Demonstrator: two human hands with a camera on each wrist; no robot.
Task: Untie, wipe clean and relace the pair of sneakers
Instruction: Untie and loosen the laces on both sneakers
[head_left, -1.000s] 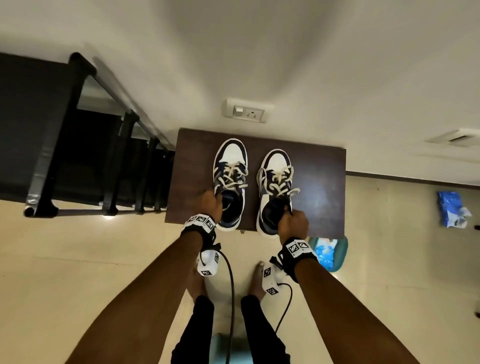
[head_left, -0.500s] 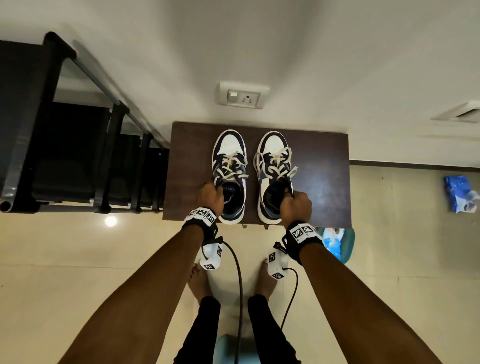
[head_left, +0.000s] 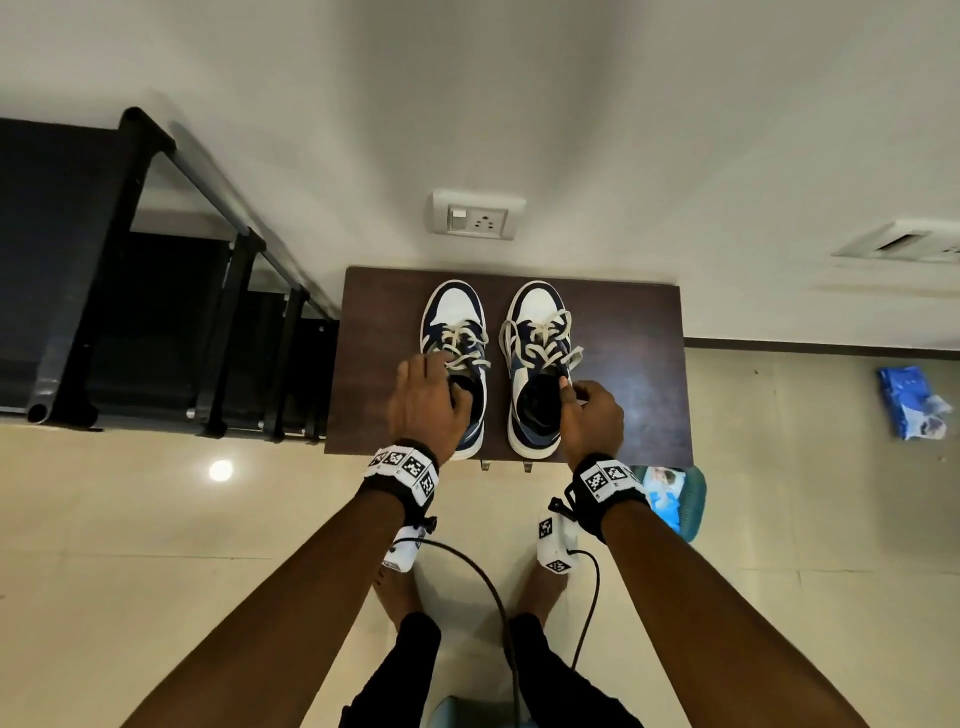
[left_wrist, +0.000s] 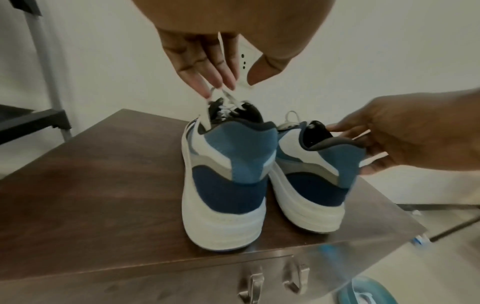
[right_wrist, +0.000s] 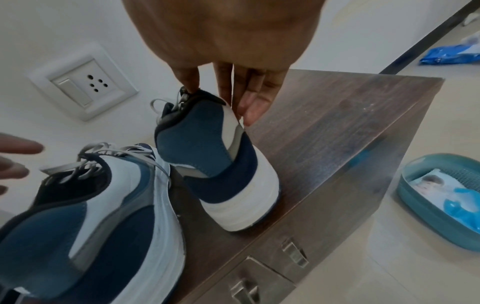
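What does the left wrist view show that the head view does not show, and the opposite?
Only the left wrist view shows the blue heel backs of the left sneaker and right sneaker, and the left hand fingertips touching a lace end.

Only the head view shows the white toes, the rack, the blue packet on the floor, and both forearms.

Both show the sneakers on the brown cabinet, the right hand at the right sneaker's collar, and the wall socket.
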